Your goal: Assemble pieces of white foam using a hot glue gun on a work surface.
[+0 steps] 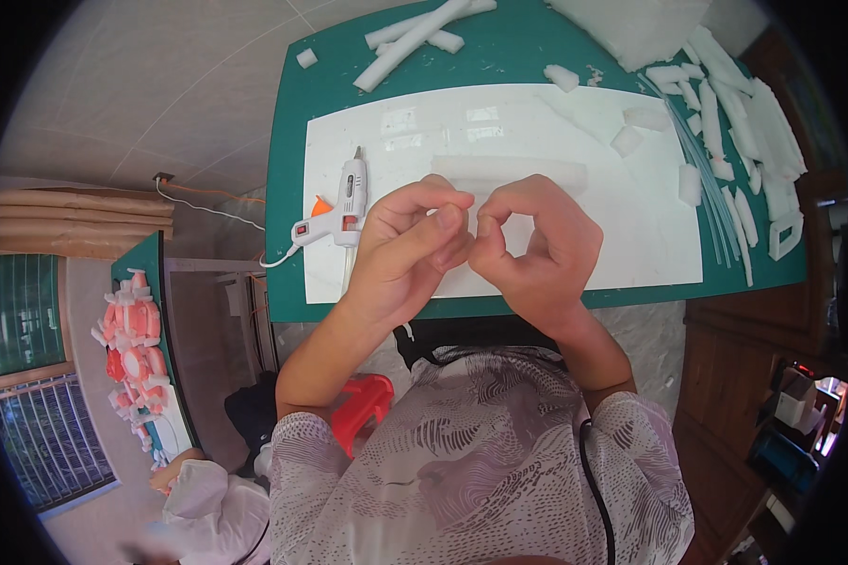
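Both hands are raised close together over the white board (622,235). My left hand (400,247) is closed, its thumb and fingertips pinched together. Facing it, my right hand (543,240) curls thumb and forefinger into a ring, the fingertips pressed together. Anything between the fingertips is too small or hidden to make out. Just beyond the hands a long white foam bar (513,169) lies on the board, its near side partly covered by them. Left of my left hand rests a white glue gun (351,188), its nozzle pointing away from me.
White foam strips (410,45) lie at the far side of the green table (290,179). Foam scraps (711,118) and thin pale-blue rods (697,155) crowd the right. A red stool (363,410) stands below. At left, a person (212,504) sits by a table with pink pieces (139,325).
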The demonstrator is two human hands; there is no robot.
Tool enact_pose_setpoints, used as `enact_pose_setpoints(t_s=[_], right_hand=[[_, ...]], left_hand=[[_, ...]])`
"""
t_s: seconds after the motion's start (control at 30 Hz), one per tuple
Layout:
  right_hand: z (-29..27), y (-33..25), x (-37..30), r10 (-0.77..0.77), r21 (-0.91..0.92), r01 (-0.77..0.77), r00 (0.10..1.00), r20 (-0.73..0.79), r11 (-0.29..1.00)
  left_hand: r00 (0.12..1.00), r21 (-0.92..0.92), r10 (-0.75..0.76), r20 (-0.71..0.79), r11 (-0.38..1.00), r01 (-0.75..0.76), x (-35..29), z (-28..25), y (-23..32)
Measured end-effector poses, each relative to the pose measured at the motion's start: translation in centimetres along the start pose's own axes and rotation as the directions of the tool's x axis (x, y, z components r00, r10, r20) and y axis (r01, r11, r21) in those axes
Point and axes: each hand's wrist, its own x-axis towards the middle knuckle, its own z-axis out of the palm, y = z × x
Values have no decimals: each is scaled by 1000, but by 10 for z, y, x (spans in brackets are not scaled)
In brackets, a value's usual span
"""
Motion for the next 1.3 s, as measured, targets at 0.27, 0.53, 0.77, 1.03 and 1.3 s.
enact_pose_setpoints(t_s=[0.27,0.53,0.77,1.03,1.3], right_hand=[[-1,-5,2,51,34,-51,999,9,998],[-6,-9,5,36,-13,-35,998,46,999],[-7,-9,5,32,-30,-30,998,48,999],[-6,-7,2,58,17,-58,998,25,998],[-7,-3,1,114,199,-121,992,48,972]], left_hand=[[1000,36,4,25,999,-5,0,2,-1],[1000,53,-5,30,999,3,-1,0,-1],[999,71,-12,38,997,9,-1,-2,-4],[996,17,-58,65,998,57,-2,-4,-5],[989,-29,-90,116,995,94,-2,-1,-5]])
